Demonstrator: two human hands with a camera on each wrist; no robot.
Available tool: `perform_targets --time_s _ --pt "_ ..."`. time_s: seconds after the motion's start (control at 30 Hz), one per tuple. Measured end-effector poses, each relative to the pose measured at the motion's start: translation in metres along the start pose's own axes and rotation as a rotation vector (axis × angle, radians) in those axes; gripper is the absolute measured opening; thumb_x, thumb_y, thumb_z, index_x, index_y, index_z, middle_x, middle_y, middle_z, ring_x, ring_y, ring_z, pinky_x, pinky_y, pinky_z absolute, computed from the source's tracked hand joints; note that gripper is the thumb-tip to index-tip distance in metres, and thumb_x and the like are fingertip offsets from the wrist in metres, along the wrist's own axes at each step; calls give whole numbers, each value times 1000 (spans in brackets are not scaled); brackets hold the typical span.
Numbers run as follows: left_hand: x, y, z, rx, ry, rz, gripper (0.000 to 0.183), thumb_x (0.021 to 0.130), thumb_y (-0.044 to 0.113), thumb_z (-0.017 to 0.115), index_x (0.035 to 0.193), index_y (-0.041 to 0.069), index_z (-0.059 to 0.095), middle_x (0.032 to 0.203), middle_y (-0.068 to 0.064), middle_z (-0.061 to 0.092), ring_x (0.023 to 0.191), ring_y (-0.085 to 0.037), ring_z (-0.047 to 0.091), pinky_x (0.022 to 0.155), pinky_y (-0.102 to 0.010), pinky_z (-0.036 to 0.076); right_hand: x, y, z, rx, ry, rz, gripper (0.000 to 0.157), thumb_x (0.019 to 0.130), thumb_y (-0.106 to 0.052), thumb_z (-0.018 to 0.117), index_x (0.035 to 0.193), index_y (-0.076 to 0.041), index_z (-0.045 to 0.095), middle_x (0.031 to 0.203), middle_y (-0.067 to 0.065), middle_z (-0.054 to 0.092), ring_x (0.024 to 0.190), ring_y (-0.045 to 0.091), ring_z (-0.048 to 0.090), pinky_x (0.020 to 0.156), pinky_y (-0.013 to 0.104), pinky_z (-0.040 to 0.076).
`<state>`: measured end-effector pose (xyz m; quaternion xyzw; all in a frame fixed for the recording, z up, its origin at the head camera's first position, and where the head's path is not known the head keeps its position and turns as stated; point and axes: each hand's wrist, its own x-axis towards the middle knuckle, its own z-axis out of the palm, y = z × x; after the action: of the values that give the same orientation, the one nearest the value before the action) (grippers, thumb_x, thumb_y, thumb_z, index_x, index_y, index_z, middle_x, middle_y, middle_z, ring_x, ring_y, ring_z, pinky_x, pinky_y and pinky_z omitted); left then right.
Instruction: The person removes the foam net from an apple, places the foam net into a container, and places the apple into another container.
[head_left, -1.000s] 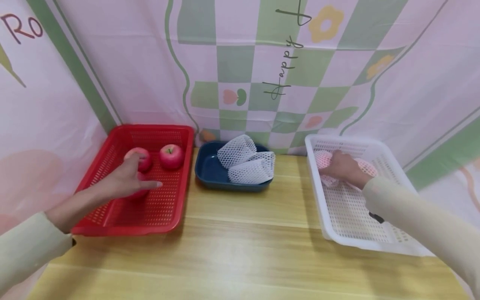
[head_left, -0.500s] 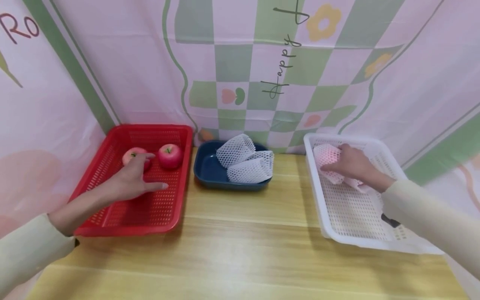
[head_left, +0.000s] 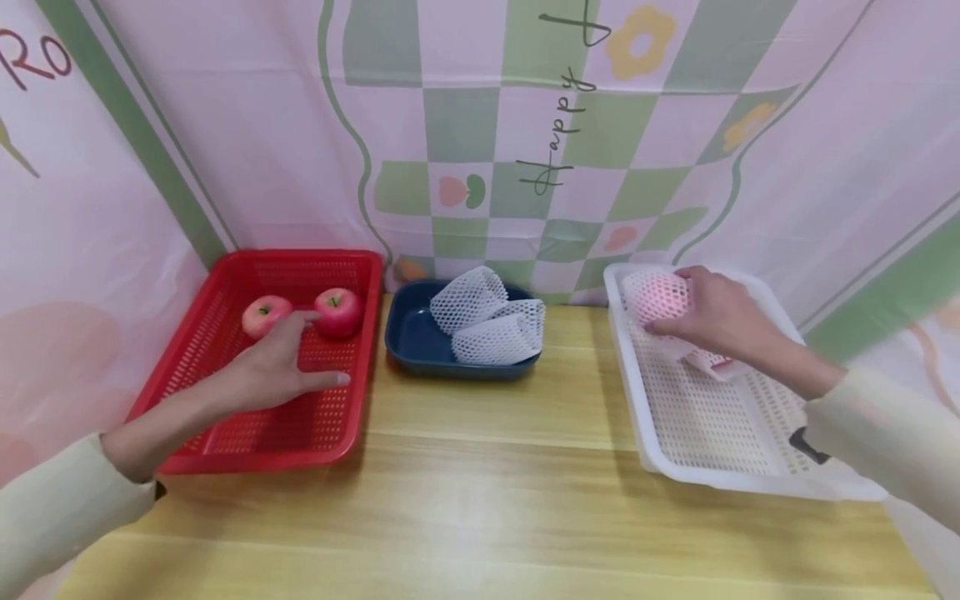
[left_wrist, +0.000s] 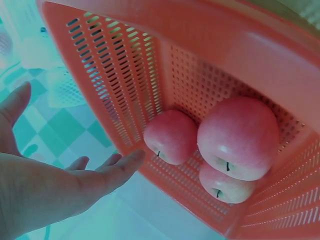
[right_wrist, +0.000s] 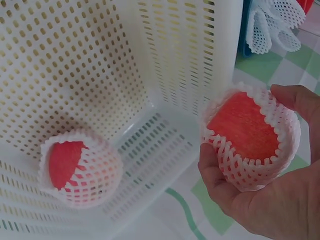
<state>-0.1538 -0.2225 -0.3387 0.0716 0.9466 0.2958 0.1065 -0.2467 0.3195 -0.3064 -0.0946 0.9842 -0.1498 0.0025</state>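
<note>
My right hand [head_left: 723, 321] grips an apple in a white foam net [right_wrist: 250, 130], with thumb and fingers round its sides. Red skin shows through the net's open end. A second netted apple [right_wrist: 80, 167] lies in the white basket [head_left: 645, 417], partly behind the right hand in the head view. Over the red basket [head_left: 360, 417], my left hand [head_left: 273, 367] has its fingers extended and thumb spread, holding nothing. Three bare apples sit in that basket: one at the right [head_left: 339, 312], one at the left [head_left: 266, 315], and a large one [left_wrist: 239, 137] hidden under the left hand in the head view.
Between the baskets stands a dark blue tray [head_left: 408, 337] with several white foam nets [head_left: 495, 337] in it. All three containers are on a wooden table [head_left: 480, 483]. A patterned cloth [head_left: 465, 125] hangs behind and at both sides.
My right hand has taken hold of the netted apple and lifted it, moving up and slightly right. My left hand has shifted a little right over the red basket, its thumb still spread.
</note>
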Motion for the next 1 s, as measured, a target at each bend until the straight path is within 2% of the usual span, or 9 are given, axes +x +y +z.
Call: perform_targets --time_s 0.17,0.33,0.53,0.73,0.9,1.0 --pt "-2 8 2 48 -9 -15 110 88 52 83 160 -6 23 159 -30 38 134 -42 47 105 -65 51 -7 -4 -9 -4 12 -11 100 81 -42 90 146 16 42 114 36 64 95 46 66 76 57 58" --pt "-7 14 6 19 -19 -2 110 88 52 83 161 -3 23 162 -28 35 139 -42 43 105 -65 51 -20 -16 -13 -1 21 -44 102 79 -44 92 149 12 42 119 35 64 97 44 65 73 54 59" --pt "-12 21 10 -1 -36 -1 107 88 51 84 162 1 24 161 -25 34 141 -43 39 98 -64 56 -40 -40 -5 34 43 -169 95 79 -36 94 148 9 48 125 32 66 103 43 68 82 59 58" --pt "-15 28 13 14 -45 -15 107 86 53 84 162 4 26 158 -24 37 139 -42 41 94 -62 59 -60 -61 5 72 35 -228 92 75 -32 96 147 6 52 122 26 69 99 36 70 77 48 61" --pt "-17 31 16 15 -52 4 106 86 49 86 161 5 26 152 -23 43 134 -41 48 91 -57 61 -74 -74 12 89 12 -265 93 74 -31 96 147 6 52 136 30 64 112 44 68 89 59 60" --pt "-19 32 18 3 -56 18 106 85 47 87 161 6 26 149 -22 46 132 -40 50 89 -54 62 -81 -79 18 96 16 -298 92 73 -30 97 146 5 54 137 28 64 117 43 67 94 62 57"
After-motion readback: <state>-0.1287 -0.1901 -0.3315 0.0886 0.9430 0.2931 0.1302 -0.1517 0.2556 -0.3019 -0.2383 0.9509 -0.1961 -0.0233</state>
